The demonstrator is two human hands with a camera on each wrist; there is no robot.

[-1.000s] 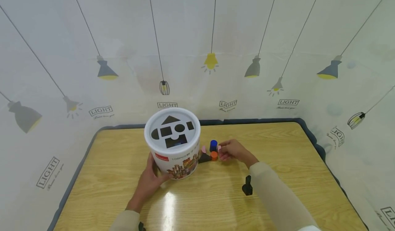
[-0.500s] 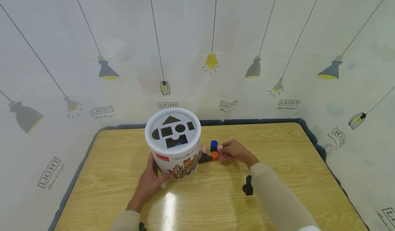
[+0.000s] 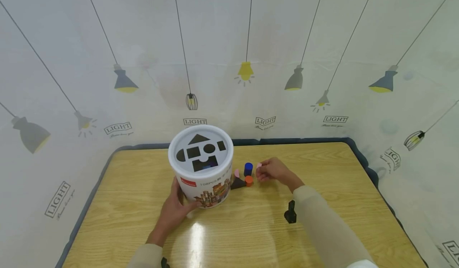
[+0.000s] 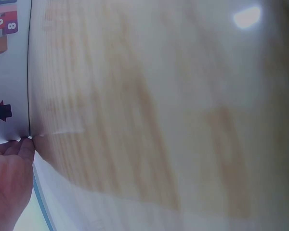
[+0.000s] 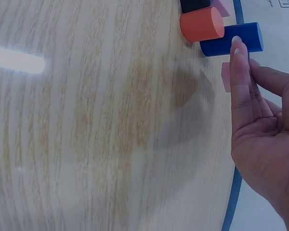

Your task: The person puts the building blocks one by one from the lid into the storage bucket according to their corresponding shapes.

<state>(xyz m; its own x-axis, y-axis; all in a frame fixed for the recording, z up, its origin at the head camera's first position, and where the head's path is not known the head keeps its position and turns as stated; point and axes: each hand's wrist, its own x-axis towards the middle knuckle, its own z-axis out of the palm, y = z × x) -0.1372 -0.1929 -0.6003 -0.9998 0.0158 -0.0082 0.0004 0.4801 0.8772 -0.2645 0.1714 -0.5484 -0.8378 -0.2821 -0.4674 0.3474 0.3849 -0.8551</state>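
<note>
A white block bucket (image 3: 204,188) with a shape-hole lid (image 3: 197,164) stands on the table, and my left hand (image 3: 173,212) grips its lower left side, thumb at the front. In the left wrist view, that hand's fingers touch the bucket's wall. My right hand (image 3: 274,170) pinches a small pink block (image 3: 259,165), mostly hidden by the fingers. Just left of it stand a blue cylinder (image 3: 248,169) and an orange cylinder (image 3: 249,180). Between these and the bucket are a black triangular block (image 3: 237,183) and another pink block (image 3: 236,173).
The wooden table (image 3: 322,168) meets a patterned wall covering (image 3: 222,81) along its dark-edged back and sides. Small black pieces show beside the right forearm (image 3: 291,212) and the left sleeve. Light glares off the tabletop near the front.
My right hand has moved slightly right and away from me with the pink block, opening a gap beside the cylinders. The left hand and bucket have stayed put.
</note>
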